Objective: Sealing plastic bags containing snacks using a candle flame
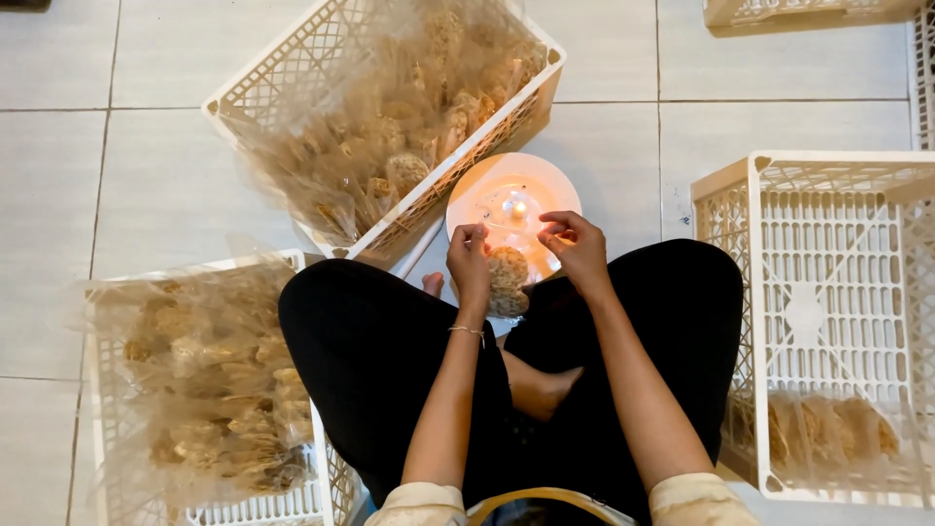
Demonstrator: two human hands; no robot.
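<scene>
Left hand (469, 255) and right hand (575, 244) raised over white plate (477, 190), fingers pinched on clear snack bag (506, 278); wrists bent inward.

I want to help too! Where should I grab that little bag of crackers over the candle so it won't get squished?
Pinch the clear plastic top of the small bag, above the crackers, coming from each side as the left hand and right hand do. The crackers hang low in the bag, so the empty top is probably safest. Stay clear of the flame on the white plate.
</scene>
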